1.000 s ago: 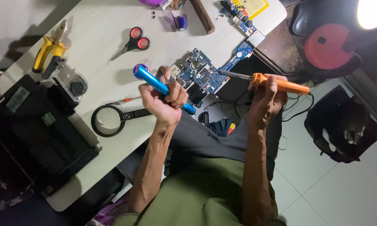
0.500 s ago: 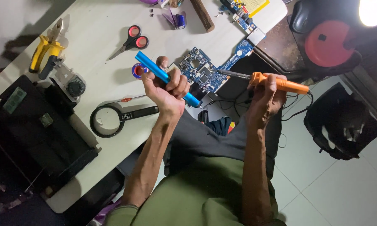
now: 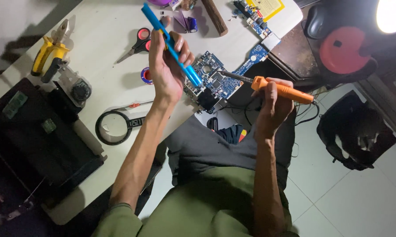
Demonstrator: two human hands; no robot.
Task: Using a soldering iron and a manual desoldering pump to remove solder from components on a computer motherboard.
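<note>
White worktable [image 3: 97, 48] across upper left of frame, tiled floor at lower right, bright lamp [image 3: 393, 15] in top right corner.

Left hand [image 3: 165, 66], upper centre: raised above the table, fingers curled tight around a blue desoldering pump [image 3: 171, 46]; pump slanted, one end toward top of frame, other end down beside the circuit board.

Right hand [image 3: 272, 103], centre right: fingers wrapped closed around orange soldering iron [image 3: 283, 90]; metal tip pointing left, onto or just over the board, contact not discernible.

Blue circuit board [image 3: 215, 81], centre of frame, at the table's near edge, between the two hands.

Second narrow blue board [image 3: 250, 17], top centre, beside yellow sheet [image 3: 268, 6].

Red-handled scissors [image 3: 138, 41], upper left of centre, just left of left hand.

Small roll of tape [image 3: 146, 75], below scissors, near left wrist.

Yellow-handled pliers [image 3: 50, 50], upper left.

Magnifying glass [image 3: 114, 127], black-rimmed, centre left, near left forearm.

Small red screwdriver [image 3: 132, 105], just above magnifying glass.

Black case [image 3: 31, 140], left edge, lower half.

Red disc [image 3: 343, 48], upper right, on dark stand.

Black bag [image 3: 358, 131], right side, on floor.
</note>
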